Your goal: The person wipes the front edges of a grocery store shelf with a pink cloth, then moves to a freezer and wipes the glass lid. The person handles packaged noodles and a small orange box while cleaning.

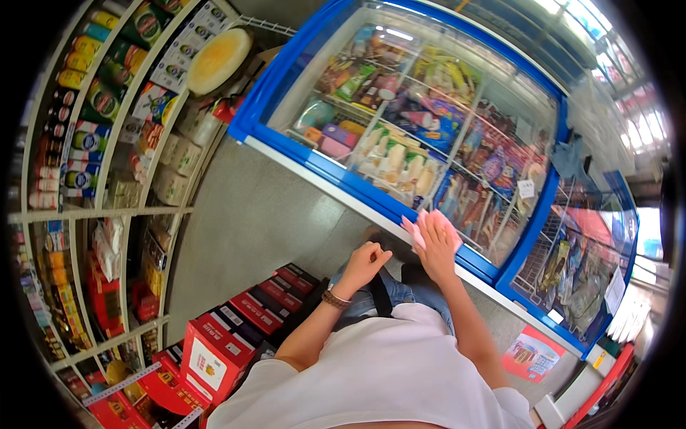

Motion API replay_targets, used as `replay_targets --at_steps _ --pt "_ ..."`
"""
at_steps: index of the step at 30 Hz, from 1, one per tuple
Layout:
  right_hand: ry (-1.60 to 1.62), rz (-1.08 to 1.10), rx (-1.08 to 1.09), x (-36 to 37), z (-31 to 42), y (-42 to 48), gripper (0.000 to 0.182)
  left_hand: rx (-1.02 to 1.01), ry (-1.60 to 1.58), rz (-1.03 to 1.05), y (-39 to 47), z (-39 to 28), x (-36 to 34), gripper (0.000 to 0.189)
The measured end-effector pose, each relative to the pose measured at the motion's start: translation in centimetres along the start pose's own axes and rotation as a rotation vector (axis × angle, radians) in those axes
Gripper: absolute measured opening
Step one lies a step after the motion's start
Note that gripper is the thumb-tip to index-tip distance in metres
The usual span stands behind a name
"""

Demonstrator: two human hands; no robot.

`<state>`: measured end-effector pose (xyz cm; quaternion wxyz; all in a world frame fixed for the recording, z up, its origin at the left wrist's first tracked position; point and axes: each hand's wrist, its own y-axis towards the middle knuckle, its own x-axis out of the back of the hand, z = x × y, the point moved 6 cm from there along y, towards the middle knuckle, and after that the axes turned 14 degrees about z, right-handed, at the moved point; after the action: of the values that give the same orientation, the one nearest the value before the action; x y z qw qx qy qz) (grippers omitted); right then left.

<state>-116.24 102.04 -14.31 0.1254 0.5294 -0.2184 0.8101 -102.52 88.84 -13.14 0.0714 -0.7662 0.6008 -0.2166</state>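
My right hand (437,252) lies flat over a pink cloth (449,228), pressed on the blue front edge of a chest freezer (332,171). To its left, my left hand (371,260) is loosely curled in front of my body, away from the freezer, with a bracelet on its wrist. Its palm side is hidden, so whether it holds anything does not show. Under the freezer's clear lid, wire baskets hold packaged ice creams (394,158) and other wrapped frozen goods.
Shelves (102,214) of cans and packs stand at the left. Red boxes (220,354) are stacked at the lower left, near my left elbow. A second blue-framed freezer (576,268) adjoins at the right. Grey floor (257,198) shows between shelves and freezer.
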Motion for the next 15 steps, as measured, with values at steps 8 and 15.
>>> replay_targets --at_steps 8,15 --pt "-0.021 -0.073 0.464 0.7 9.1 14.6 0.058 0.029 -0.010 -0.239 -1.6 4.0 9.4 0.033" --pt "0.302 0.106 0.113 0.0 -0.7 3.6 0.048 0.169 -0.098 -0.341 -1.7 5.7 10.9 0.037"
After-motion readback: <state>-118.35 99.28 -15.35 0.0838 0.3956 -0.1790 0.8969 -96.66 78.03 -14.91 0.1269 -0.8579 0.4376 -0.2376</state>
